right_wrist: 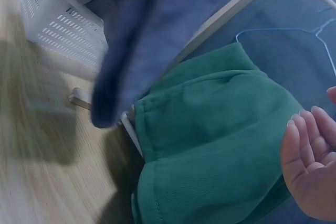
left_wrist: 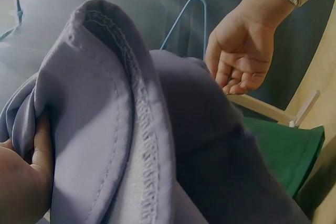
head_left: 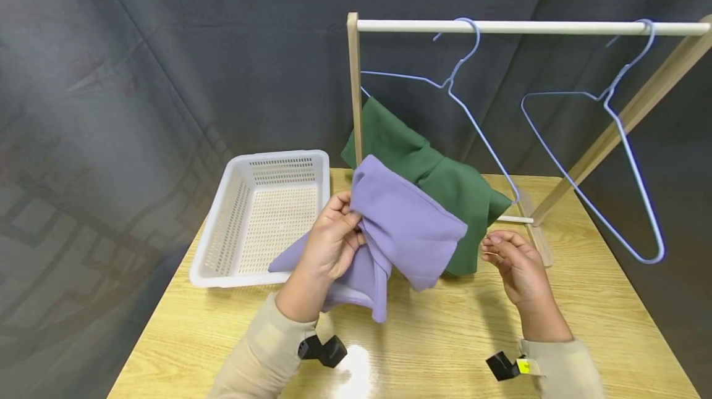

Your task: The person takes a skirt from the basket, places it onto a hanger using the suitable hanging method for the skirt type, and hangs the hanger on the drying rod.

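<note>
My left hand grips a lavender garment by its bunched cloth, thumb on top, above the table. The left wrist view shows a stitched, open hem on this garment, with the left thumb against its folds. Part of the cloth trails down toward the basket's front rim. My right hand is in the air right of the garments, fingers loosely bent, holding nothing. Behind the lavender garment, a green garment hangs on a blue wire hanger; its lower part is partly covered.
A white perforated basket stands on the wooden table at the left. The wood-framed rack with a white rail stands at the back right. A second blue hanger hangs bare at its right end, beside the slanted wooden leg.
</note>
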A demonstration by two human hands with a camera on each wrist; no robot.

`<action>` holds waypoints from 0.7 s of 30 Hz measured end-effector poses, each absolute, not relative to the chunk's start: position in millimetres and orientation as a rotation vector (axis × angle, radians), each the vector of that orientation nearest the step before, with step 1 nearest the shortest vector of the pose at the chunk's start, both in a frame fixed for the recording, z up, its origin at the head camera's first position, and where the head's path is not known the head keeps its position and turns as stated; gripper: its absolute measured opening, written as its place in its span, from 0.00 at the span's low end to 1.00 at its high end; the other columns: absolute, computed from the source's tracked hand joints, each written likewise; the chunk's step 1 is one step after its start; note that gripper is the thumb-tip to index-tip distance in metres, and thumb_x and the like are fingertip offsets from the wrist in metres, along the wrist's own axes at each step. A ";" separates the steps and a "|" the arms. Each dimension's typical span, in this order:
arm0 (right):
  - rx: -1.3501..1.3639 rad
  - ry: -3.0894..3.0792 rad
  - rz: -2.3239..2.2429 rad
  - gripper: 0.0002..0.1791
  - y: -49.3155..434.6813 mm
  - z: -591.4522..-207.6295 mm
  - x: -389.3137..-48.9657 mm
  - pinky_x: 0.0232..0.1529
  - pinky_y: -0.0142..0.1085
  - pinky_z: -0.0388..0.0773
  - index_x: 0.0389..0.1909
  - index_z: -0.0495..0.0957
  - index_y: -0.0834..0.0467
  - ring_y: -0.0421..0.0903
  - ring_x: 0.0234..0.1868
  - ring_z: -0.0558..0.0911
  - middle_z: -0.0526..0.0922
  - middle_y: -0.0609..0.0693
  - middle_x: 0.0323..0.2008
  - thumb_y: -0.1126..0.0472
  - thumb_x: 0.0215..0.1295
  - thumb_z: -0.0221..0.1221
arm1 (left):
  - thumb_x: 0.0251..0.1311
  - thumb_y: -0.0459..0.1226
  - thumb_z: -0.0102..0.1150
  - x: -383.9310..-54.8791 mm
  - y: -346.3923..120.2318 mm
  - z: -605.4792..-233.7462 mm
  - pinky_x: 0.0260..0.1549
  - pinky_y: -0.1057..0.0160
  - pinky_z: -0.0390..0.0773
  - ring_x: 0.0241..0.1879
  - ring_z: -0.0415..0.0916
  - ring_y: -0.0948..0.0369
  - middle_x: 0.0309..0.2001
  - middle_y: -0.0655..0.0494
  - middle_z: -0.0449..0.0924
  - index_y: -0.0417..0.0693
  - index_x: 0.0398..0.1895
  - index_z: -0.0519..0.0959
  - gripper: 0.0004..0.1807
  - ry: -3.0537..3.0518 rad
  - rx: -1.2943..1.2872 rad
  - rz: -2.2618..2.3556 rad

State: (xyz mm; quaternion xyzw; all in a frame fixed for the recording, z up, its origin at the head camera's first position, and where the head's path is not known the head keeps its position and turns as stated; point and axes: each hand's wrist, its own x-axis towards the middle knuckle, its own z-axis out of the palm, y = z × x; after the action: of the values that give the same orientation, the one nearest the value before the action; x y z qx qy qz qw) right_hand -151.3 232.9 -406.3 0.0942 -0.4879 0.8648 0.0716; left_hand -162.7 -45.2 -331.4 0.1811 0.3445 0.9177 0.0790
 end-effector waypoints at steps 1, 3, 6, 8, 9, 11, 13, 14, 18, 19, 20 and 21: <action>0.295 -1.463 2.603 0.12 232.9 -406.5 -151.3 0.30 0.30 0.74 0.30 0.75 0.64 0.43 0.29 0.78 0.79 0.53 0.27 0.74 0.62 0.42 | 0.57 0.19 0.28 -162.5 -44.4 -332.7 0.23 0.69 0.72 0.27 0.71 0.64 0.29 0.59 0.70 0.49 0.35 0.70 0.21 1.030 0.542 2.739; 0.316 -1.460 2.606 0.13 232.7 -406.8 -151.2 0.30 0.30 0.74 0.30 0.75 0.63 0.43 0.30 0.78 0.79 0.52 0.27 0.74 0.62 0.42 | 0.57 0.19 0.28 -161.7 -42.6 -334.9 0.23 0.69 0.72 0.27 0.71 0.64 0.29 0.59 0.70 0.49 0.34 0.70 0.21 1.028 0.541 2.725; 0.350 -1.449 2.621 0.13 231.6 -407.7 -151.3 0.30 0.30 0.74 0.31 0.75 0.64 0.43 0.30 0.78 0.79 0.53 0.28 0.74 0.62 0.41 | 0.57 0.19 0.28 -160.3 -40.0 -338.0 0.23 0.68 0.72 0.27 0.71 0.64 0.29 0.59 0.70 0.49 0.34 0.70 0.21 1.022 0.534 2.707; 0.368 -1.454 2.629 0.13 230.1 -408.4 -151.3 0.31 0.30 0.75 0.31 0.75 0.64 0.44 0.31 0.78 0.79 0.53 0.29 0.74 0.62 0.41 | 0.57 0.19 0.29 -159.2 -38.4 -339.7 0.23 0.68 0.72 0.27 0.70 0.64 0.29 0.59 0.69 0.49 0.34 0.70 0.21 1.024 0.527 2.698; 0.382 -1.453 2.639 0.13 229.2 -408.9 -151.4 0.31 0.31 0.75 0.32 0.75 0.64 0.44 0.31 0.78 0.79 0.53 0.29 0.74 0.62 0.41 | 0.57 0.19 0.29 -158.7 -37.6 -340.4 0.23 0.68 0.72 0.27 0.70 0.64 0.29 0.59 0.69 0.50 0.34 0.70 0.20 1.025 0.524 2.694; 0.405 -1.461 2.654 0.13 227.2 -409.8 -151.6 0.31 0.31 0.75 0.33 0.75 0.64 0.44 0.32 0.78 0.79 0.54 0.30 0.74 0.62 0.40 | 0.57 0.19 0.29 -158.1 -35.9 -342.0 0.23 0.68 0.71 0.27 0.70 0.64 0.29 0.59 0.68 0.50 0.34 0.69 0.20 1.028 0.517 2.687; 0.435 -1.468 2.671 0.13 225.0 -410.6 -151.9 0.32 0.31 0.75 0.34 0.74 0.65 0.45 0.33 0.78 0.79 0.54 0.31 0.74 0.63 0.40 | 0.57 0.20 0.29 -157.3 -34.4 -343.4 0.23 0.69 0.71 0.27 0.70 0.64 0.28 0.59 0.68 0.50 0.34 0.69 0.20 1.027 0.514 2.684; 0.450 -1.472 2.679 0.13 223.7 -411.1 -152.1 0.32 0.31 0.75 0.34 0.74 0.65 0.45 0.33 0.78 0.78 0.54 0.31 0.74 0.63 0.40 | 0.57 0.20 0.29 -156.9 -33.7 -344.1 0.23 0.69 0.71 0.27 0.70 0.64 0.28 0.59 0.68 0.50 0.34 0.69 0.20 1.026 0.511 2.681; 0.475 -1.491 2.703 0.14 218.2 -412.3 -153.4 0.33 0.32 0.74 0.35 0.75 0.64 0.44 0.32 0.78 0.78 0.53 0.31 0.74 0.62 0.40 | 0.57 0.20 0.29 -155.5 -30.6 -346.9 0.23 0.69 0.71 0.27 0.70 0.64 0.29 0.59 0.68 0.50 0.34 0.70 0.21 0.993 0.497 2.675; 0.479 -1.502 2.704 0.14 216.7 -412.5 -153.5 0.33 0.32 0.74 0.35 0.75 0.64 0.44 0.32 0.78 0.78 0.52 0.31 0.74 0.62 0.40 | 0.57 0.20 0.28 -155.2 -29.8 -347.7 0.23 0.68 0.71 0.27 0.70 0.64 0.29 0.59 0.68 0.51 0.34 0.70 0.21 0.985 0.496 2.672; 0.485 -1.514 2.706 0.14 215.5 -412.6 -153.8 0.34 0.32 0.73 0.35 0.75 0.63 0.43 0.32 0.77 0.78 0.51 0.30 0.74 0.62 0.40 | 0.57 0.20 0.28 -155.0 -29.0 -348.3 0.23 0.68 0.71 0.27 0.70 0.64 0.29 0.59 0.69 0.51 0.34 0.70 0.21 0.978 0.494 2.671; 0.484 -1.528 2.707 0.15 214.2 -412.5 -153.7 0.34 0.31 0.73 0.35 0.75 0.62 0.42 0.31 0.77 0.78 0.51 0.30 0.74 0.62 0.40 | 0.57 0.20 0.28 -154.6 -28.3 -348.7 0.23 0.68 0.71 0.27 0.70 0.64 0.29 0.60 0.69 0.51 0.34 0.70 0.22 0.968 0.494 2.670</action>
State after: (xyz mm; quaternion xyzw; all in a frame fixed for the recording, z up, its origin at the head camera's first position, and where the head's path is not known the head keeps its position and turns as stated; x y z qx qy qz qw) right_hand -153.7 214.2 -412.5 0.1537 -0.4857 0.8605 -0.0020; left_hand -154.6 -28.3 -348.7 0.1700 0.3330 0.9185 0.1290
